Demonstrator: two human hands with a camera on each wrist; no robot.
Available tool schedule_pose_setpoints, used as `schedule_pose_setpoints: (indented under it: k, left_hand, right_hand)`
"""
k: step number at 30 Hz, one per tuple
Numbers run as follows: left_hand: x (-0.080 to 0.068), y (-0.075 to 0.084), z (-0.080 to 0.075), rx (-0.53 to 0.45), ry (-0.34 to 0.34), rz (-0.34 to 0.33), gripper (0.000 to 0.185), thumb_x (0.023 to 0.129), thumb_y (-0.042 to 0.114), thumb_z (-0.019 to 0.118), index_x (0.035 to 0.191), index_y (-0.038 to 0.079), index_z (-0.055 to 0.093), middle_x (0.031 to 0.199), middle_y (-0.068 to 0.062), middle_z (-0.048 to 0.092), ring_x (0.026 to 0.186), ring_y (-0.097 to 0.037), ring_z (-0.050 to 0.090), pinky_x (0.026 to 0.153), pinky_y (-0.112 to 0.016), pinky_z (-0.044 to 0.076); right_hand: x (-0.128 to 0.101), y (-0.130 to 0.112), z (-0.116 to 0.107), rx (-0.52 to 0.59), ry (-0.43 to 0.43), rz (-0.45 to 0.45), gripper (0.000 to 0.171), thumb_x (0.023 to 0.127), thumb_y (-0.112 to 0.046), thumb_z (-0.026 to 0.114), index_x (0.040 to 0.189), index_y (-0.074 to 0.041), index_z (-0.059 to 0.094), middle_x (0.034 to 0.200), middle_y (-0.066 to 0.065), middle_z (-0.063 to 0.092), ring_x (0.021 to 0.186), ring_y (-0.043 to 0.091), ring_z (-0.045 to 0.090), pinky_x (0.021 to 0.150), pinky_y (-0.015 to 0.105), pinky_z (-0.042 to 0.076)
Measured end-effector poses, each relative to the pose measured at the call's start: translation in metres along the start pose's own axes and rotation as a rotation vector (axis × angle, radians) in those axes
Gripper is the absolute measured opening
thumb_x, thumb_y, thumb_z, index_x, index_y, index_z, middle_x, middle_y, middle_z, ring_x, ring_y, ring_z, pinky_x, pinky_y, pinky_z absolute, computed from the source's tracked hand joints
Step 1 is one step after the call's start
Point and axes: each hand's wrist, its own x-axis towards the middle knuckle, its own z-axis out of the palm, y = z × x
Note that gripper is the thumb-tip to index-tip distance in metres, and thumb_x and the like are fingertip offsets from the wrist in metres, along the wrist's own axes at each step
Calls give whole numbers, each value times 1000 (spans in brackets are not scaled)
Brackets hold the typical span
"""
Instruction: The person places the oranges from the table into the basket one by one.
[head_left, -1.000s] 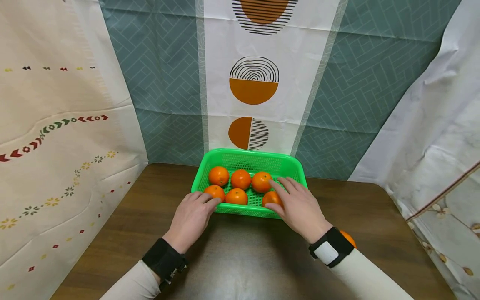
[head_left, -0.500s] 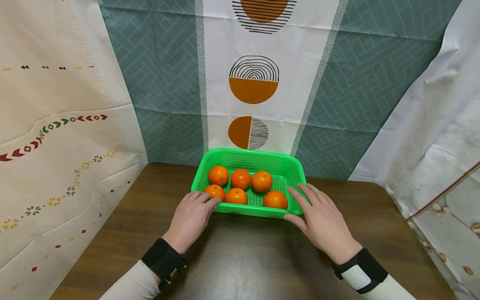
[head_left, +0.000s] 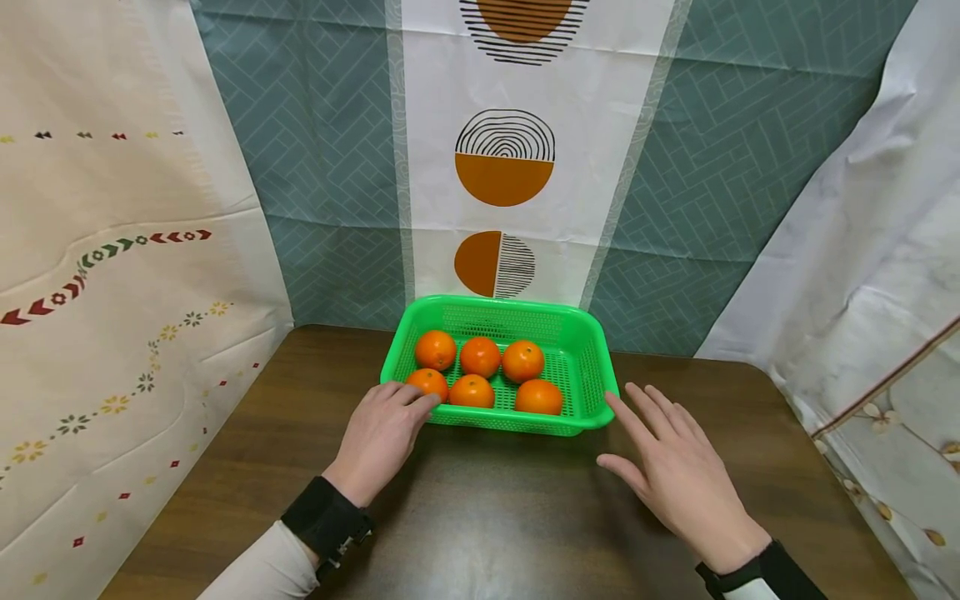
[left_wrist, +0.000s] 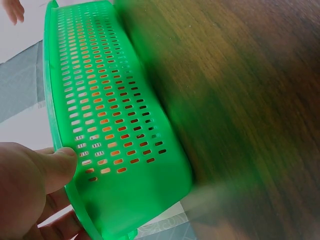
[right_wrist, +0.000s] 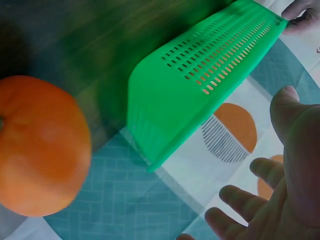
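On table | left hand point(head_left: 381, 435) grips basket point(head_left: 581, 379) — right hand point(head_left: 678, 475) spread, wrist cropped

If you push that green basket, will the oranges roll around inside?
Probably a little. The six oranges are round and sit loose in the green basket. Its walls should keep them in. The left hand holds its corner, which likely steadies it.
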Motion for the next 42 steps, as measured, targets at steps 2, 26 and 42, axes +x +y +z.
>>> schedule_pose_setpoints:
  k: [2, 26, 42]
  left_hand:
    - [0, 0, -1, 1, -3, -2, 24, 98, 16, 87, 121, 15, 82, 110, -4, 78, 105, -31, 69, 98, -49, 58]
    - [0, -1, -1, -3, 9, 5, 23, 98, 15, 86, 121, 15, 82, 110, -3, 78, 105, -31, 69, 98, -48, 58]
    - [0, 0, 0, -3, 25, 16, 22, 98, 14, 86, 120, 15, 82, 108, -3, 77, 103, -31, 68, 96, -48, 58]
  right_hand:
    - [-4, 2, 1, 1, 4, 4, 86, 97, -57, 80, 166, -16, 51, 167, 21, 48, 152, 48, 44, 116, 71, 41]
    - [-46, 18, 16, -30, 15, 68, 86, 97, -66, 74, 163, -14, 54, 166, 20, 48, 150, 49, 44, 114, 72, 41]
    - [-64, 28, 29, -42, -49, 130, 92, 83, -47, 95, 159, -12, 58, 160, 24, 52, 144, 52, 49, 110, 75, 45]
